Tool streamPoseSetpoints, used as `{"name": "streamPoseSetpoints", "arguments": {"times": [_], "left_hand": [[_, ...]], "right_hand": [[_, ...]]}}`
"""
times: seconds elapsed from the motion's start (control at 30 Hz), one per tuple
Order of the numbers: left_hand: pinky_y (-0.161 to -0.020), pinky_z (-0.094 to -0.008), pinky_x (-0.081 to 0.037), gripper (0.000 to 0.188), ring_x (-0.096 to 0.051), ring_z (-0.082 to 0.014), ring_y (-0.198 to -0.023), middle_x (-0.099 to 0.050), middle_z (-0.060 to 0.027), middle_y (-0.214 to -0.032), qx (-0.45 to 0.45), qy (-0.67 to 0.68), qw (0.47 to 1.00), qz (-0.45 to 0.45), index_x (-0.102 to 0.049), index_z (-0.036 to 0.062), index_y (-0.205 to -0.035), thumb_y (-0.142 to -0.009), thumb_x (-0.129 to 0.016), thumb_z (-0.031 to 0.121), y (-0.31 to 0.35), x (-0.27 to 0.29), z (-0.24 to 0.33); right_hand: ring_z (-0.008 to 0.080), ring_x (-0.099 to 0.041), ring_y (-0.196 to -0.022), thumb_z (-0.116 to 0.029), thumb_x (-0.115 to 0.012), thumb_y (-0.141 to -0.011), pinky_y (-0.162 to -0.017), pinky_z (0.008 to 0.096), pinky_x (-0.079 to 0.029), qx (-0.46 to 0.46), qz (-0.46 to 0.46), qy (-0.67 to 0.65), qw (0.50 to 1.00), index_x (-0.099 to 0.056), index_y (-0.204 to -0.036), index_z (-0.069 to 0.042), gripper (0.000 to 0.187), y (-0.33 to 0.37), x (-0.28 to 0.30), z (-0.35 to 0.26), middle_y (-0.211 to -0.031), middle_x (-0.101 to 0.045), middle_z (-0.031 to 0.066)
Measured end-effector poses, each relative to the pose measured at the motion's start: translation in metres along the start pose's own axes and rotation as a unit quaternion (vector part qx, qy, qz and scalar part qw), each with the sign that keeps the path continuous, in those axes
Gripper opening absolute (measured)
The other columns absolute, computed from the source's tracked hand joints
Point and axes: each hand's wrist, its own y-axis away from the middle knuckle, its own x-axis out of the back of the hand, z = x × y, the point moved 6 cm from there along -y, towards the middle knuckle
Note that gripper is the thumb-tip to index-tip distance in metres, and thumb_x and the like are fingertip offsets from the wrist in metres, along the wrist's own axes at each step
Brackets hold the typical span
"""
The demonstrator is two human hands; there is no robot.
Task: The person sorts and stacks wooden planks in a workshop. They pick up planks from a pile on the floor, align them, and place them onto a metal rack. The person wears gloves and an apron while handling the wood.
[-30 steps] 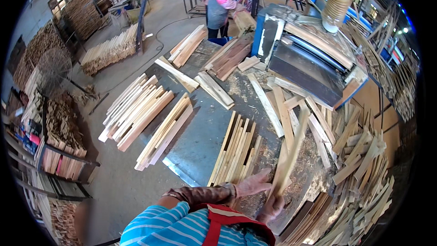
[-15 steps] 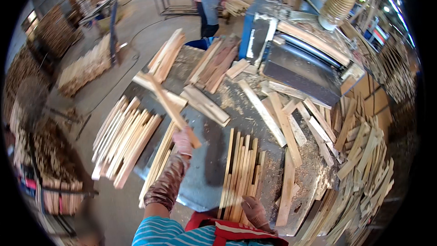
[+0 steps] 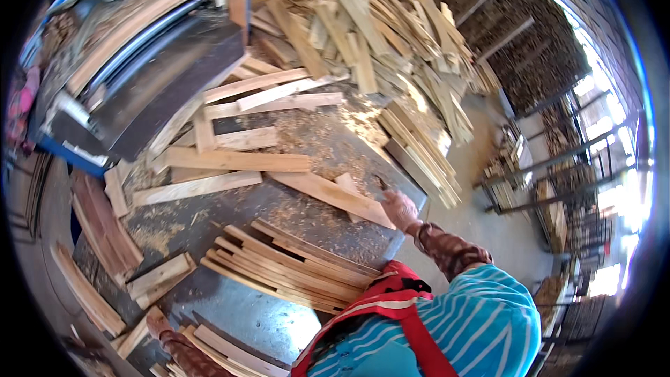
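My left hand (image 3: 158,322) is at the lower left, closed at the end of a pale wooden strip (image 3: 131,337); its fingers show only in part. Close by lie two short wood blocks (image 3: 162,281) side by side. My right hand (image 3: 399,209) reaches over the table's edge beside the end of a flat board (image 3: 333,197), its fingers stretched toward a small dark chip; nothing shows in it. Between my hands, a row of narrow wooden strips (image 3: 293,267) lies on the metal table (image 3: 279,324), against my red apron (image 3: 401,276).
A planer-like machine (image 3: 174,73) with a dark feed bed stands at the far left. Loose boards (image 3: 237,160) and sawdust cover the table before it. A large heap of offcuts (image 3: 377,35) lies beyond. Stacked wood (image 3: 481,14) and metal racks (image 3: 558,167) line the right side.
My view has swung right, so the machine and table appear further left. My right hand has moved from beside the strip row out to the table's edge. The left hand's strip is now lower.
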Motion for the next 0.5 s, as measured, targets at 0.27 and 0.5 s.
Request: {"name": "streamPoseSetpoints", "arguments": {"times": [0.27, 0.5], "left_hand": [[-0.099, -0.0471, -0.049, 0.053, -0.059, -0.0332, -0.119, -0.059, -0.0148, -0.133, -0.003, 0.129, 0.975, 0.182, -0.042, 0.009, -0.147, -0.099, -0.056, 0.025, 0.131, 0.02, 0.064], [-0.075, -0.0325, -0.051, 0.028, -0.057, -0.0167, -0.082, -0.053, -0.0013, -0.089, -0.042, 0.266, 0.959, -0.093, -0.051, 0.0135, -0.128, -0.101, -0.043, 0.013, 0.236, 0.002, 0.129]], "right_hand": [[0.04, -0.041, -0.137, -0.035, -0.075, -0.08, -0.112, 0.0528, -0.034, -0.147, 0.073, 0.153, 0.974, -0.034, -0.15, -0.007, 0.086, -0.074, 0.022, 0.13, -0.149, -0.042, 0.0201], [0.0462, -0.028, -0.143, -0.041, -0.08, -0.072, -0.118, 0.0573, -0.022, -0.054, 0.06, 0.115, 0.99, -0.022, -0.153, 0.0, 0.108, -0.131, 0.019, 0.184, -0.155, -0.029, 0.0272]]}}
